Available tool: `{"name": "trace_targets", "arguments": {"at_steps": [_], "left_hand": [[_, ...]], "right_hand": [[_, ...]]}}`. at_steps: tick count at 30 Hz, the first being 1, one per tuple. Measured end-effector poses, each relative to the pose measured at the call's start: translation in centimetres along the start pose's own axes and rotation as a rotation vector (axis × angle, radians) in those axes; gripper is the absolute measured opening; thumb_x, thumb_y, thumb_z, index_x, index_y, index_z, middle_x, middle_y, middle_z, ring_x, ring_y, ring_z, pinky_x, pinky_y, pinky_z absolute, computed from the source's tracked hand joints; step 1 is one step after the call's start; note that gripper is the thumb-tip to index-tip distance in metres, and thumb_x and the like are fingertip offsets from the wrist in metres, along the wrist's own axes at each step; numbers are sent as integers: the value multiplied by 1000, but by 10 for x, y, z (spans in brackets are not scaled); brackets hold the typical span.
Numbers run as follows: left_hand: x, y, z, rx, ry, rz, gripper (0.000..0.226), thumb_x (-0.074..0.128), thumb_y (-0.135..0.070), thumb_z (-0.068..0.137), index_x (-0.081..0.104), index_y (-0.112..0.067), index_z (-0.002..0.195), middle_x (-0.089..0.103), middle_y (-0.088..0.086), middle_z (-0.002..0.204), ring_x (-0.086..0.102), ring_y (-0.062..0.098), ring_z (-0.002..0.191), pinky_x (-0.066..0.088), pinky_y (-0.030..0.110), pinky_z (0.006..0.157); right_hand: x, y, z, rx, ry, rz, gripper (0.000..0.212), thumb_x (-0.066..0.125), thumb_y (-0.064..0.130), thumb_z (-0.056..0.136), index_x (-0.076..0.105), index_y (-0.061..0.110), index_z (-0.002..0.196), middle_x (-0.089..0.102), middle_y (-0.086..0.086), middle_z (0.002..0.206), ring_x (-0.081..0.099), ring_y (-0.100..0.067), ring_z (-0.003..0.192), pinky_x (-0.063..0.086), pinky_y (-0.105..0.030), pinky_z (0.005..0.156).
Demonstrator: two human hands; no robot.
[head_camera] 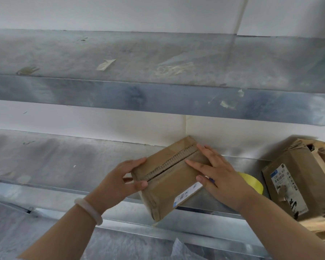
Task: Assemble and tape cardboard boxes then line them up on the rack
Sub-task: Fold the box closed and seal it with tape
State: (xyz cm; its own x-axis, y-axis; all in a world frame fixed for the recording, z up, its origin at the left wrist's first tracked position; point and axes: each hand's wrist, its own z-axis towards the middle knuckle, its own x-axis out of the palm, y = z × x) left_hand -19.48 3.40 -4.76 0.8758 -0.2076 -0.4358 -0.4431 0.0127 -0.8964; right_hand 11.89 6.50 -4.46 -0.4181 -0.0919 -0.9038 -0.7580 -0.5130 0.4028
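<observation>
While the small brown cardboard box (169,177) sits skewed on the grey metal rack shelf (64,162), its near corner juts out past the shelf's front lip, and that overhang looks like the main risk. The left hand (118,180) grips the box's left end, thumb on the top edge and fingers curled round the side. The right hand (219,173) lies flat on the top, fingers straight and spread apart, pressing the flap beside the ragged centre seam (174,163).

I see no fresh tape across that seam, and the two flaps meet unevenly. If the flat hand lifts before tape goes on, the flaps will probably spring up. If it presses harder, the soft top may cave in along the gap.

Should the left grip loosen, the overhanging corner could tip the box off the lip.

The yellow roll of tape (251,182) lies just behind the right wrist, mostly hidden. Reaching for it means freeing one hand. The battered larger cardboard box with a printed label (293,182) stands near on the right, so a careless sweep could knock it.
</observation>
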Motion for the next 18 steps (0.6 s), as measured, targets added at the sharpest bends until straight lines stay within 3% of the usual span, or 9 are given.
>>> {"name": "trace_targets", "arguments": {"at_steps": [2,3,6,8,12,15,18], "left_hand": [[14,1,-6,40,-96,75,70,76,-54,60,51,-48,125,51,-12,120,52,-3,107,53,26,90],[23,1,-10,66,-130,118,73,75,-61,58,50,-48,126,50,-12,119,50,-4,105,52,22,85],[53,-1,-22,122,-215,221,81,66,-79,58,45,-49,130,45,-18,116,49,-4,102,49,16,78],[66,-4,-27,135,-227,223,88,62,-83,57,43,-46,135,39,-19,122,49,1,108,50,19,81],[74,-7,-30,145,-190,144,89,67,-78,60,38,-48,138,41,-29,126,52,6,111,52,21,79],[84,-14,-28,85,-263,158,87,68,-77,56,39,-52,135,41,-35,119,48,-6,110,50,20,83],[103,-29,-23,25,-316,143,84,65,-78,54,32,-61,130,38,-36,117,42,-16,108,41,10,80]], "right_hand": [[9,11,-11,73,-195,55,41,60,28,95,57,37,135,27,3,158,25,-21,145,32,-48,115],[14,18,-17,98,-245,78,41,62,34,93,58,35,134,29,4,156,26,-21,144,33,-50,114],[25,33,-33,99,-47,78,74,38,80,84,28,46,149,-4,21,161,-10,-4,148,9,-38,119],[26,32,-36,69,78,66,90,30,88,79,4,44,153,-24,25,157,-27,-1,144,0,-33,117],[13,26,-34,80,142,25,96,22,89,77,-19,42,150,-37,28,150,-34,5,138,-11,-24,111],[6,20,-42,138,107,21,89,17,87,77,-22,46,146,-34,33,149,-30,11,137,-8,-21,113],[1,8,-63,356,-124,161,73,20,78,81,-10,56,145,-9,40,150,-13,18,137,1,-18,113]]}}
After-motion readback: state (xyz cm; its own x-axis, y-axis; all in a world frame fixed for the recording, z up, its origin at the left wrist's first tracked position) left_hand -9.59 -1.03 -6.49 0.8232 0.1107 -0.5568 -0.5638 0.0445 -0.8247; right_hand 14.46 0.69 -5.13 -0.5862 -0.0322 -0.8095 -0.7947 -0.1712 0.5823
